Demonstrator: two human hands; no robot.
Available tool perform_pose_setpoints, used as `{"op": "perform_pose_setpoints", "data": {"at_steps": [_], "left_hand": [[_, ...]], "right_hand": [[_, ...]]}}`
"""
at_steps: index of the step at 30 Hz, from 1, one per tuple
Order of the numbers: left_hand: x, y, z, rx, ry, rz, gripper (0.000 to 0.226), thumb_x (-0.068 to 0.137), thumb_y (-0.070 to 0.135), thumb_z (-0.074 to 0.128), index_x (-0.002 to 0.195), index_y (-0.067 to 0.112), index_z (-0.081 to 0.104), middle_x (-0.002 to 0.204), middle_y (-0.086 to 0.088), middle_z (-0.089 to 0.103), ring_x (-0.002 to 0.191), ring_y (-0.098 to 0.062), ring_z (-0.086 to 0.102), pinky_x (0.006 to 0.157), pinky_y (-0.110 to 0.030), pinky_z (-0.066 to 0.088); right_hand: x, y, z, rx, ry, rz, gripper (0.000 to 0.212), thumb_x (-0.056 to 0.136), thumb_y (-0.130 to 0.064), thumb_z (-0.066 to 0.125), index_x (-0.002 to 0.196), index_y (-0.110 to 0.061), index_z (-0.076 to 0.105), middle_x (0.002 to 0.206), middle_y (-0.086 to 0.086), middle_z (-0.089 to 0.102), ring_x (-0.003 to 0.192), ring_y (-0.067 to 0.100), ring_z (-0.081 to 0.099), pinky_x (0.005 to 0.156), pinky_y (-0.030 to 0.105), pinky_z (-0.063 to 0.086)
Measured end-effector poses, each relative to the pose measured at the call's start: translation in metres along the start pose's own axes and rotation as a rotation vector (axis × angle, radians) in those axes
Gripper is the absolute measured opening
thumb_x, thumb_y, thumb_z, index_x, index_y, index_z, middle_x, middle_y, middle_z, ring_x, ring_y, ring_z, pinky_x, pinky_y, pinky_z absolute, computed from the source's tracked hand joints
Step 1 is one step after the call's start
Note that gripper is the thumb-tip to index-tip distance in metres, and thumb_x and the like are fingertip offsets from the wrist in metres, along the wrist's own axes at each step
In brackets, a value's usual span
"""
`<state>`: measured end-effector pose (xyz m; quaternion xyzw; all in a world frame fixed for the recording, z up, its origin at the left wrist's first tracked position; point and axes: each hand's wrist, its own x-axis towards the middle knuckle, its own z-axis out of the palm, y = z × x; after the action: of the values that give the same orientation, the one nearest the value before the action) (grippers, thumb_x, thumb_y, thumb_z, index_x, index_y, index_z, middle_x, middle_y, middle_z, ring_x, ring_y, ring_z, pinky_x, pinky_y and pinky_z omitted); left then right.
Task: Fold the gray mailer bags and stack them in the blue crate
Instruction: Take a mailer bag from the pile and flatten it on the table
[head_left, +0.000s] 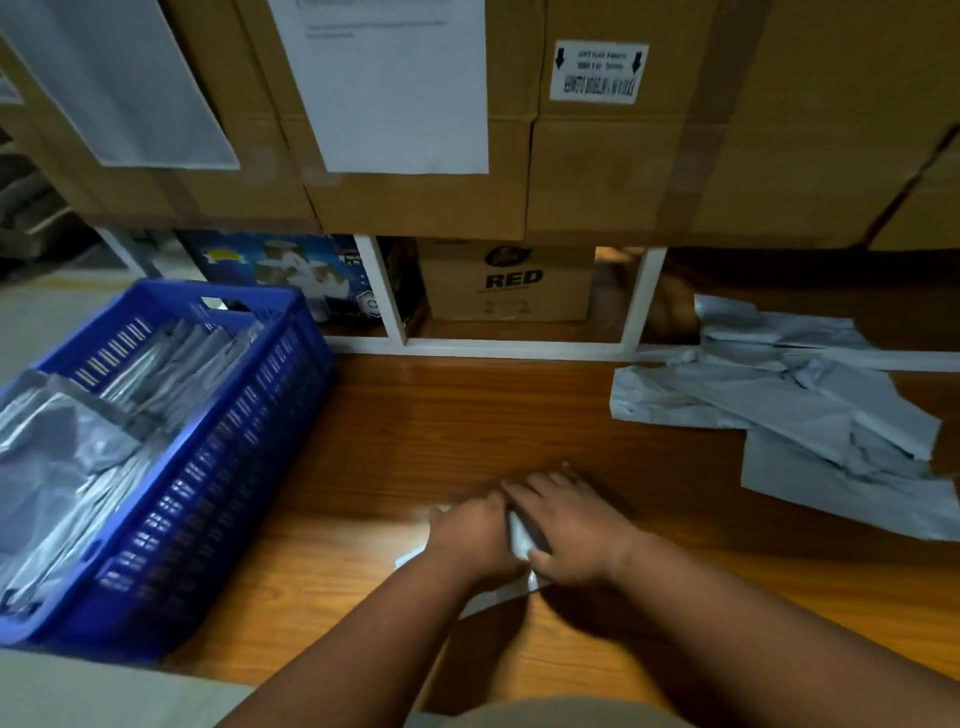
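A small folded gray mailer bag lies on the wooden floor, mostly hidden under both hands. My left hand lies on its left part and my right hand on its right part, fingers flat, pressing it down. Only slivers of the bag show between and below the hands. The blue crate stands at the left with several folded gray bags stacked inside. A loose pile of unfolded gray mailer bags lies on the floor at the right.
Stacked cardboard boxes with paper labels fill the back, resting on a white shelf frame. Under it sit a carton marked RED and a blue printed box. Wooden floor lies between crate and pile.
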<state>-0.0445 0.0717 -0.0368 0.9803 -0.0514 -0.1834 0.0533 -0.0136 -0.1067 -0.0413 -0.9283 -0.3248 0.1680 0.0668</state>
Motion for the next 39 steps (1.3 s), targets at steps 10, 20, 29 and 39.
{"op": "perform_pose_setpoints", "data": {"at_steps": [10, 20, 29, 39], "left_hand": [[-0.04, -0.075, -0.076, -0.167, 0.209, -0.051, 0.024, 0.084, 0.036, 0.073, 0.104, 0.026, 0.065, 0.105, 0.003, 0.071, 0.101, -0.027, 0.069, 0.084, -0.041, 0.059], [-0.118, -0.216, -0.191, -0.084, 0.554, -0.267, 0.029, 0.086, 0.042, 0.076, 0.093, 0.027, 0.052, 0.103, 0.0, 0.068, 0.097, -0.026, 0.065, 0.069, -0.034, 0.045], [-0.182, -0.348, -0.214, -0.031, 0.666, -0.51, 0.023, 0.082, 0.036, 0.074, 0.096, 0.024, 0.061, 0.1, -0.003, 0.07, 0.097, -0.031, 0.066, 0.074, -0.037, 0.051], [-0.225, -0.458, -0.148, -0.015, 0.518, -0.776, 0.018, 0.085, 0.018, 0.056, 0.1, 0.027, 0.061, 0.104, -0.001, 0.069, 0.1, -0.032, 0.068, 0.076, -0.038, 0.049]], "right_hand": [[0.061, -0.049, -0.072, 0.049, 0.086, -0.187, 0.016, 0.092, -0.042, 0.066, 0.107, -0.037, 0.061, 0.106, -0.014, 0.05, 0.121, 0.014, 0.054, 0.128, 0.064, 0.012], [0.144, -0.164, -0.206, 0.105, 0.227, -0.436, 0.012, 0.098, -0.051, 0.067, 0.101, -0.049, 0.056, 0.104, -0.024, 0.054, 0.098, -0.001, 0.056, 0.09, 0.031, 0.052], [0.258, -0.313, -0.241, -0.099, 0.333, -0.566, 0.015, 0.094, -0.037, 0.071, 0.102, -0.041, 0.059, 0.105, -0.015, 0.055, 0.103, 0.013, 0.057, 0.087, 0.04, 0.053], [0.364, -0.419, -0.182, -0.372, 0.161, -0.656, 0.018, 0.095, -0.035, 0.073, 0.109, -0.024, 0.075, 0.115, 0.005, 0.063, 0.109, 0.032, 0.06, 0.088, 0.043, 0.054]]}}
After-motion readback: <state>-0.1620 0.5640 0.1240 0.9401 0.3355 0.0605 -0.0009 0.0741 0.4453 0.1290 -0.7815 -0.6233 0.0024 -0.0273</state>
